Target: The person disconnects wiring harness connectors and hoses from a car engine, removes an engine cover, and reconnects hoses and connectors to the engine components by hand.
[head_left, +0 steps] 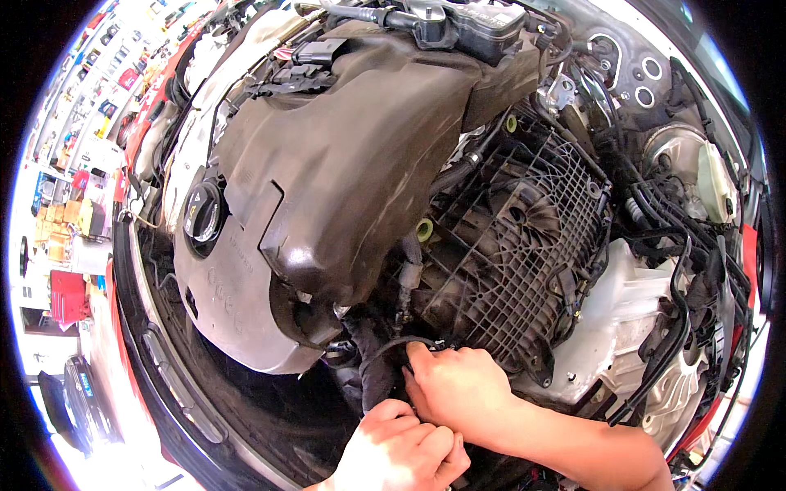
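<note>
- Black cable [399, 340], thin, arcing over the front of the engine bay, between the engine cover [344, 155] and the ribbed black plastic part [524, 254]; one end runs in at the right hand's fingertips.
- Right hand [463, 391]: forearm in from lower right, fingers bent, index finger and thumb side against or just beside the cable. Whether it is pinched, cannot tell; the fingertips are partly hidden.
- Left hand [401, 446]: just below and left of the right, near its wrist. Fingers curled inward, knuckles up; palm side hidden, so cannot tell what, if anything, it grasps.
- Thick black hose [377, 364] drops toward the left hand, close by the cable.
- Cover is dark grey-brown, with a round black cap [203, 211] at its left edge.
- Pale metal housing [614, 319] right of the ribbed part.
- Far left, beyond the car: red box [69, 295].
</note>
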`<state>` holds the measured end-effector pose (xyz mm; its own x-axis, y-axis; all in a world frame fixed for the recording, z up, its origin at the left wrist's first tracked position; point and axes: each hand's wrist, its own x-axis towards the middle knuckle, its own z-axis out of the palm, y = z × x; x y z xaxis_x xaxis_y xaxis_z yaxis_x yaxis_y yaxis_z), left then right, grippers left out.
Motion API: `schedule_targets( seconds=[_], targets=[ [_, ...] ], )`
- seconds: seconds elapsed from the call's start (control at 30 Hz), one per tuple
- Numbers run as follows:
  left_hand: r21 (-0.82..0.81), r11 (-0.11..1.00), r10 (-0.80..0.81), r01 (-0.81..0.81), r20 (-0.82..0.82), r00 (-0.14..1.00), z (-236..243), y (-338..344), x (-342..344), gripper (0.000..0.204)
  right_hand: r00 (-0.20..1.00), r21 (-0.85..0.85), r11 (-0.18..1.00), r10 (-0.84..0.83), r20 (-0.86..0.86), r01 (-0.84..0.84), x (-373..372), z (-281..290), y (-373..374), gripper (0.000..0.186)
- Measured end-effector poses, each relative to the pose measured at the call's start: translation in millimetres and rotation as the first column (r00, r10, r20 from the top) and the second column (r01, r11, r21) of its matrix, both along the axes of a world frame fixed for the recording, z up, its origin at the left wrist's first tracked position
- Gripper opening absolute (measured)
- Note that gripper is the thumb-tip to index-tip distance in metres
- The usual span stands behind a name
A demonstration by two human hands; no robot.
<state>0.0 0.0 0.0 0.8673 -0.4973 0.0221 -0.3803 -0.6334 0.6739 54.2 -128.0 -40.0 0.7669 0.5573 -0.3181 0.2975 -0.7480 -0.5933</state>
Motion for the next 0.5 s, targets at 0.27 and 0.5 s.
schedule_targets(
  seconds=[0.27, 0.5],
  targets=[
    [-0.051, 0.999, 0.015, -0.007, 0.151, 0.988, 1.6, 5.8, 6.2, 0.024, 0.999, -0.16, 0.987, -0.013, 0.039, 0.019, -4.7, -8.5, 16.4, 0.029],
    [-0.245, 0.96, 0.178, -0.136, 0.158, 0.971, -7.2, 1.0, 9.6, 0.022, 0.997, 0.06, 0.995, 0.083, -0.005, -0.083, -8.5, 0.5, -16.6, 0.059]
  ],
)
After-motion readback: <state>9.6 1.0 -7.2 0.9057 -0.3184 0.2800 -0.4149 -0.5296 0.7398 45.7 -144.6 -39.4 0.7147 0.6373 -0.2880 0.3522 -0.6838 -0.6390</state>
